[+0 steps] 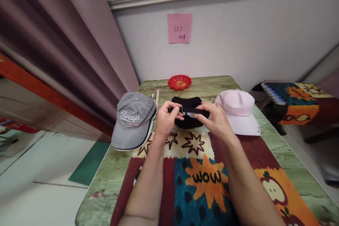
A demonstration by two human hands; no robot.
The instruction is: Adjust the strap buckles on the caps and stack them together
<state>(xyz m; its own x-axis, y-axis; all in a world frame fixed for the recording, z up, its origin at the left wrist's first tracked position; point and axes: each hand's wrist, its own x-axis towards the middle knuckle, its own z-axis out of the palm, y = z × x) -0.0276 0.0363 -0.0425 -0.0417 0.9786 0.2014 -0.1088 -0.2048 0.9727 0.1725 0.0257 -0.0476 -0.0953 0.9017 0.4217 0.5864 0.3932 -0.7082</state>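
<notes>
A black cap (186, 103) is between my hands at the middle of the table, its inside partly showing. Across its back runs a black adjuster strap with a small metal buckle (182, 109). My left hand (168, 116) pinches the strap's end beside the buckle. On the other side, my right hand (215, 116) grips the strap and the cap's edge between thumb and fingers. A grey cap (136, 113) with "Always" lettering sits to the left, brim toward me. To the right lies a pale pink cap (237, 107), close to my right hand.
A red scalloped dish (179, 82) stands at the table's back edge. The green marbled table (97, 180) bears a colourful "WOW" mat (185, 183). A pink note (179, 28) is on the wall, and a curtain (87, 24) hangs at left.
</notes>
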